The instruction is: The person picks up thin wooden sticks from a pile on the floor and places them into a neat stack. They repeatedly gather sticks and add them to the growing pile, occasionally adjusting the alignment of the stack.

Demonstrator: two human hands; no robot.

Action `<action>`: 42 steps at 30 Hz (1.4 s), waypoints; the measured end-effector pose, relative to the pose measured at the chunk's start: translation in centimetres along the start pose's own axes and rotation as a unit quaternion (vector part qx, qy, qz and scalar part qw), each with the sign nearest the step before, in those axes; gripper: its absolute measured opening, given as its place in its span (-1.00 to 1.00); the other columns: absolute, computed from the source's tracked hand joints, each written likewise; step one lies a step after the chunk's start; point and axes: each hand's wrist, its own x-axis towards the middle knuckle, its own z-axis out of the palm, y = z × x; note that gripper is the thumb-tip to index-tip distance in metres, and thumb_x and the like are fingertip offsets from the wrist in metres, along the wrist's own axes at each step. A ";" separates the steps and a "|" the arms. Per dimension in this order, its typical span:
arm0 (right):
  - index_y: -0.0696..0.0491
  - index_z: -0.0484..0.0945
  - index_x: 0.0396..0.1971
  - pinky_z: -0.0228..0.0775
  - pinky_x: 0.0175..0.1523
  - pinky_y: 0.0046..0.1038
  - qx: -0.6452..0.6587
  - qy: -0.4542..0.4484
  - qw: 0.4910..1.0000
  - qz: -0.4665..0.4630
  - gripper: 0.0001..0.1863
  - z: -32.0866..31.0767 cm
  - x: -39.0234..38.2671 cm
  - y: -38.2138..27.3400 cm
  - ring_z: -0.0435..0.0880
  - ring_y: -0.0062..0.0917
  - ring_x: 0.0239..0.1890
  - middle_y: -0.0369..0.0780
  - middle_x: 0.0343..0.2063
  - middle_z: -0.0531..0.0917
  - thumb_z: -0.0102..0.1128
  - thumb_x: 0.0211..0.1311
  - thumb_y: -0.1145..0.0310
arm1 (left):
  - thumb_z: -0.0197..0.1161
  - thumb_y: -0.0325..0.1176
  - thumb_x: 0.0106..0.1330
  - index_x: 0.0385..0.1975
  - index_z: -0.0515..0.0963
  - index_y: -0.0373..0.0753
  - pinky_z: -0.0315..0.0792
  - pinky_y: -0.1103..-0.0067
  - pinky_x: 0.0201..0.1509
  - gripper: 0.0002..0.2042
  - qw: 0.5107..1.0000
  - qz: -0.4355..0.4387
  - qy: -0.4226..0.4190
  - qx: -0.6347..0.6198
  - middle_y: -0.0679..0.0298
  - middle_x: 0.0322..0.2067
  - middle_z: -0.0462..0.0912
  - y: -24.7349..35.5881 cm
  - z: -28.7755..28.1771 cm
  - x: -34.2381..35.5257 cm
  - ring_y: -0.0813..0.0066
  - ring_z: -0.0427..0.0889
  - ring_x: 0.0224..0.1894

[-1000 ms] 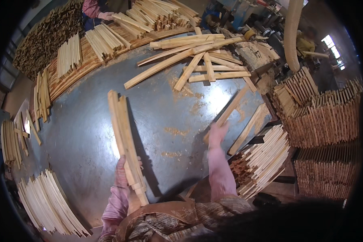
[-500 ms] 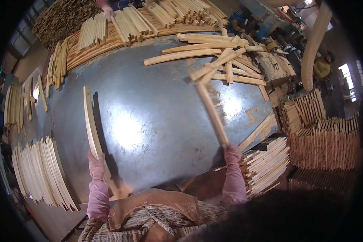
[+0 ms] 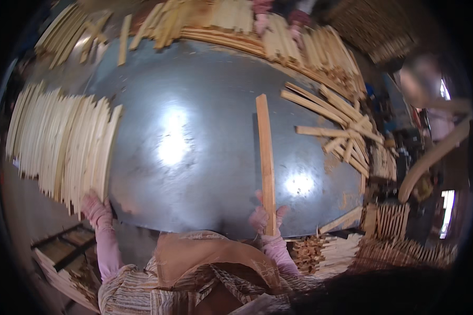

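Right hand (image 3: 265,218) closed around one long wooden slat (image 3: 265,157), held upright over the grey counter (image 3: 194,105). Left hand (image 3: 95,206) pressed against the neat row of sorted slats (image 3: 63,142). Jumbled heap of loose slats (image 3: 336,131) at right not yet sorted; seemingly about midway.

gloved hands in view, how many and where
2 for sure: the left hand at the foot of the stacked slats, the right hand gripping a long slat. A co-worker's at the far edge may be hidden.
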 end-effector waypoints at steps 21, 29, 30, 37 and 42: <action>0.10 0.51 0.34 0.49 0.00 -0.51 -0.809 0.010 0.534 0.247 -0.44 5.8 23.3 24.2 0.67 -0.57 -0.23 -0.26 -0.24 0.77 0.04 0.55 0.02 | 0.20 -0.01 0.49 -0.10 0.64 -0.19 0.58 0.22 0.02 -0.65 0.867 0.075 0.003 -0.493 -0.05 -0.23 0.75 4.1 -6.4 15.8 -0.10 0.72 -0.08; 0.11 0.53 0.32 0.50 -0.14 -0.58 -0.673 0.066 0.683 0.277 -0.51 -2.0 21.5 22.2 0.60 -0.67 -0.33 -0.31 -0.30 0.73 0.18 0.54 0.17 | 0.05 0.35 0.42 0.44 0.31 -0.25 0.32 0.18 0.44 -0.17 0.844 -0.184 0.061 -0.500 -0.21 0.27 0.53 0.3 -21.6 50.1 -0.19 0.44 0.38; 0.10 0.53 0.31 0.49 -0.15 -0.59 -0.651 0.096 0.705 0.266 -0.52 -1.9 21.2 21.8 0.59 -0.68 -0.34 -0.31 -0.31 0.72 0.19 0.54 0.17 | 0.08 0.33 0.42 0.44 0.30 -0.25 0.33 0.17 0.44 -0.18 0.837 -0.168 0.073 -0.516 -0.21 0.27 0.53 2.4 -21.8 50.3 -0.18 0.45 0.37; 0.08 0.54 0.29 0.47 -0.18 -0.60 -0.604 0.117 0.732 0.292 -0.56 -1.2 20.4 20.9 0.56 -0.68 -0.34 -0.32 -0.30 0.68 0.17 0.57 0.20 | 0.25 0.03 0.41 0.40 0.35 -0.28 0.25 0.24 0.50 -0.33 0.892 0.105 0.113 -0.426 -0.14 0.30 0.49 13.6 -10.8 36.4 -0.12 0.42 0.39; 0.05 0.49 0.35 0.51 0.03 -0.52 -0.656 0.029 0.725 0.205 -0.49 -6.4 17.6 16.1 0.64 -0.59 -0.17 -0.31 -0.18 0.71 0.04 0.61 0.06 | 0.36 -0.34 0.25 0.26 0.43 -0.34 0.32 0.13 0.40 -0.44 0.832 0.337 0.092 -0.430 -0.13 0.23 0.51 21.5 -8.3 20.9 -0.17 0.46 0.28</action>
